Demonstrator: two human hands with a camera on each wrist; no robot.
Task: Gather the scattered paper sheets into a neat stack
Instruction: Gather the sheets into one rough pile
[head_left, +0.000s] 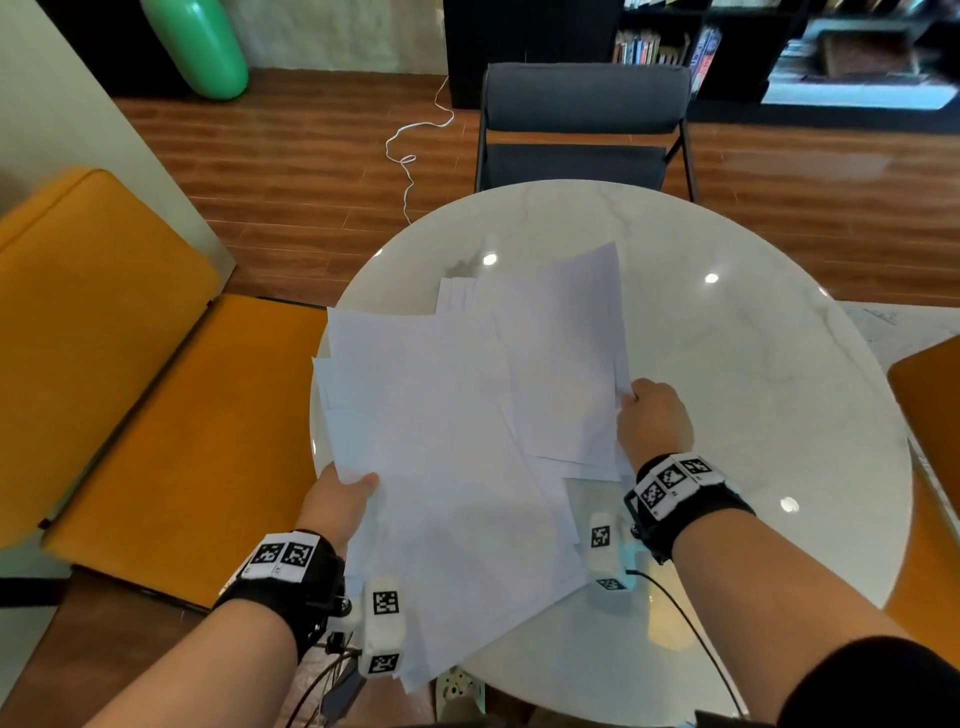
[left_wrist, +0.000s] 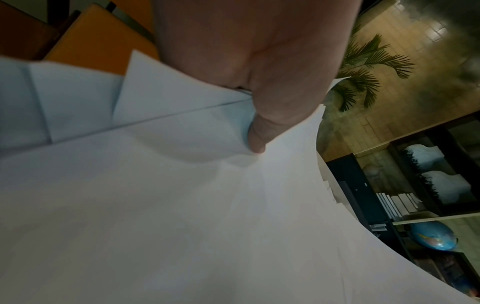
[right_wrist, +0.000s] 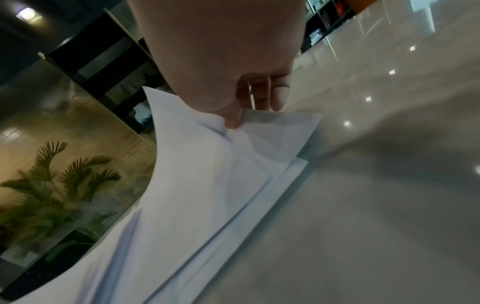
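Several white paper sheets (head_left: 467, 415) lie fanned and askew over the left half of the round white table (head_left: 753, 364), some overhanging its near and left edges. My left hand (head_left: 345, 493) pinches the sheets' left edge, thumb on top; in the left wrist view the thumb presses into the paper sheets (left_wrist: 182, 205). My right hand (head_left: 652, 415) pinches their right edge, and the right wrist view shows thumb and fingers closed on a lifted corner of the paper sheets (right_wrist: 221, 174), with more sheets flat beneath.
A dark grey chair (head_left: 582, 130) stands at the table's far side. Orange cushioned seats (head_left: 156, 405) sit close on the left, and another (head_left: 930, 415) at the right edge. A white cable (head_left: 410, 150) trails over the wooden floor.
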